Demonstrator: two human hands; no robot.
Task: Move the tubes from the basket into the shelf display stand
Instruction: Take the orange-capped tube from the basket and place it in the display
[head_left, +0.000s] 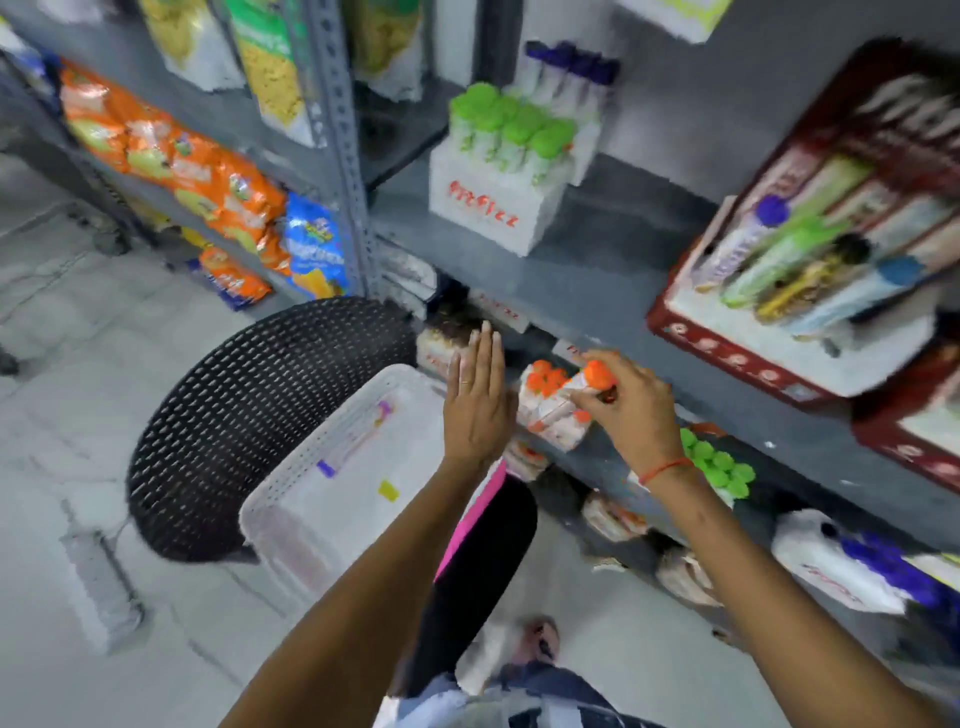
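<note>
Fingers (597, 397) of right hand (636, 410) closed round orange-capped tube (584, 384), cap end pointing up and left, body tilted over white stand (553, 415) of matching orange-capped tubes on lower shelf (613, 457). Tilt likely chosen so the foot of the tube can find an open slot among the caps already standing; whether the foot touches the stand, too blurred to tell. Left hand (475, 400) flat and spread, holding nothing, hovering just left of the stand above the far right corner of white basket (291, 499), probably ready to steady the stand or reach back for more. Basket resting on black perforated stool (249, 410), near the shelf front edge, so short reach between the two. Faint tube shapes with purple and yellow marks lying inside, so task judged partly done.
</note>
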